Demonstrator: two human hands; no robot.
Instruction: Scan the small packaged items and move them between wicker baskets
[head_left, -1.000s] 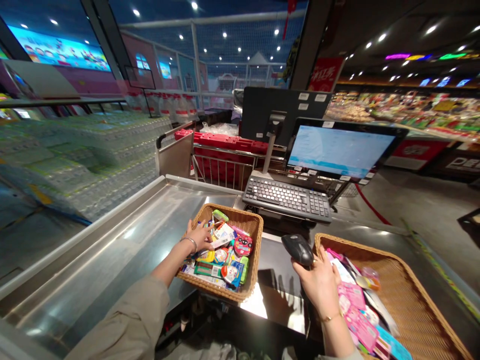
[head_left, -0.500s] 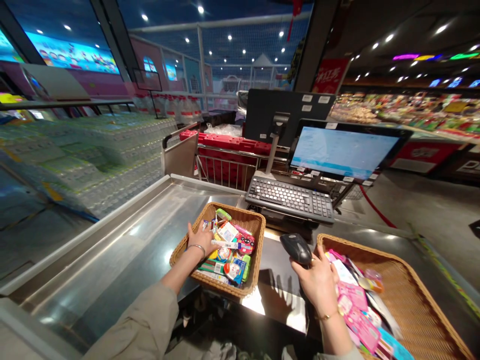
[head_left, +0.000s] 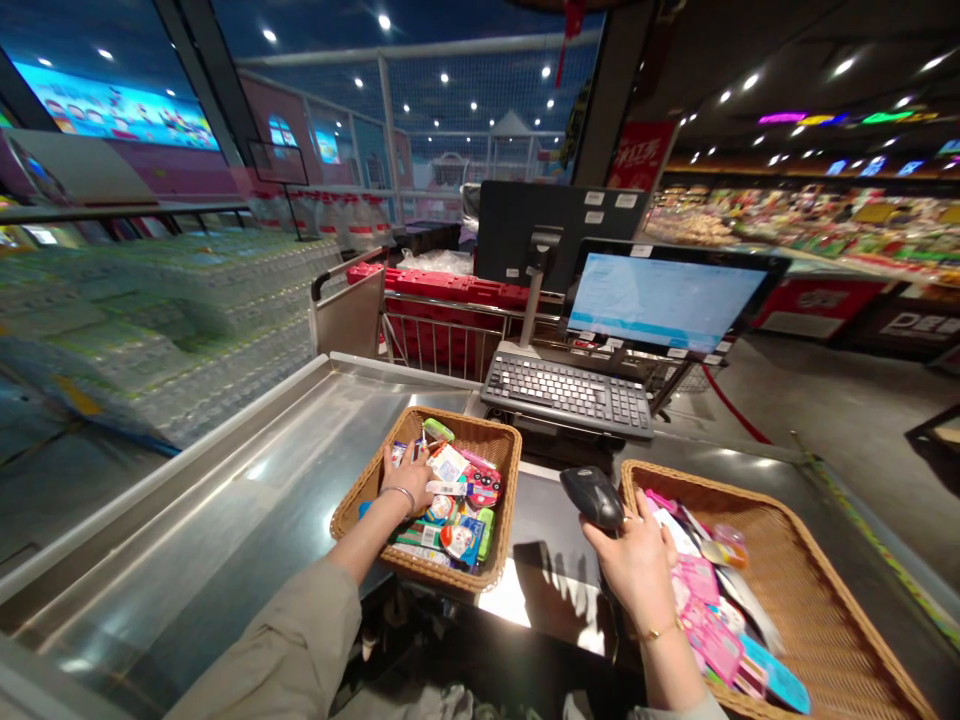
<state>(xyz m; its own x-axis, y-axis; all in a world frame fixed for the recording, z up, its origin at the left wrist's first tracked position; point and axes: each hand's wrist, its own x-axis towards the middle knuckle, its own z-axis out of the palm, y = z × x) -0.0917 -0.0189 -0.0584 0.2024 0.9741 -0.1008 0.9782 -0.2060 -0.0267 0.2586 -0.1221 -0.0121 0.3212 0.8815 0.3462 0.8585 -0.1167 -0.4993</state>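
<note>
My left hand [head_left: 409, 476] reaches into the left wicker basket [head_left: 504, 480] and rests on the small colourful packets [head_left: 457, 500] piled in it, fingers curled over one of them. My right hand [head_left: 637, 555] grips a black handheld barcode scanner [head_left: 592, 496] over the dark counter panel between the two baskets. The right wicker basket [head_left: 817, 600] holds several pink and blue packets [head_left: 709, 610] along its left side, just beside my right wrist.
A keyboard [head_left: 568, 395] and lit screen [head_left: 660, 302] stand behind the baskets, with a second monitor's back [head_left: 555, 225]. A steel counter [head_left: 210, 520] runs to the left. A red shopping cart [head_left: 450, 310] sits behind it. Stacked bottled water fills the left.
My left hand has shifted slightly deeper among the packets in the left basket. My right hand keeps the scanner in the same place.
</note>
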